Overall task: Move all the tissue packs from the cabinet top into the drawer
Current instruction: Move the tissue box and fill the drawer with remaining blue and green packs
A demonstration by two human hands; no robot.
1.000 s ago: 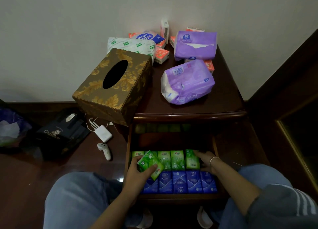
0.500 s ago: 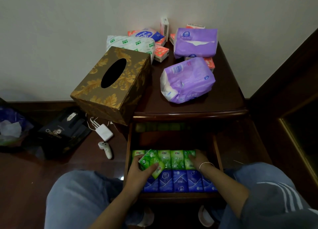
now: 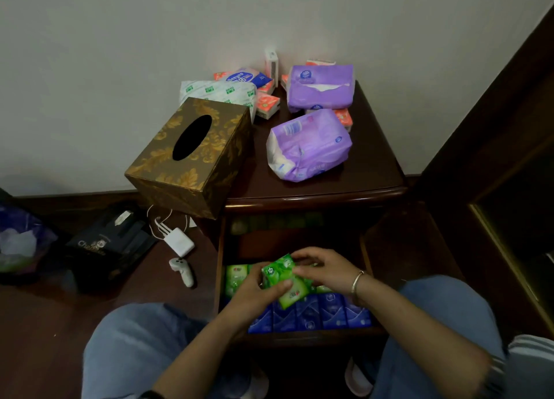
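While a second ago the right hand (image 3: 326,268) lay at the right end of the green row (image 3: 235,278), it now meets the left hand (image 3: 254,290) at lower centre. Both pinch one green pack (image 3: 281,278), held tilted just above the drawer (image 3: 299,337). This pack looks about to be turned and slotted in. The hands hide any gap below.

Much remains at upper centre on the cabinet top (image 3: 374,164): two purple packs (image 3: 308,146), small orange ones (image 3: 266,104) and a white one (image 3: 218,91). Green and blue rows (image 3: 326,311) fill the drawer's front, and dark room shows behind them. The cabinet's front lip overhangs that space, so I judge larger packs need a low, angled entry.
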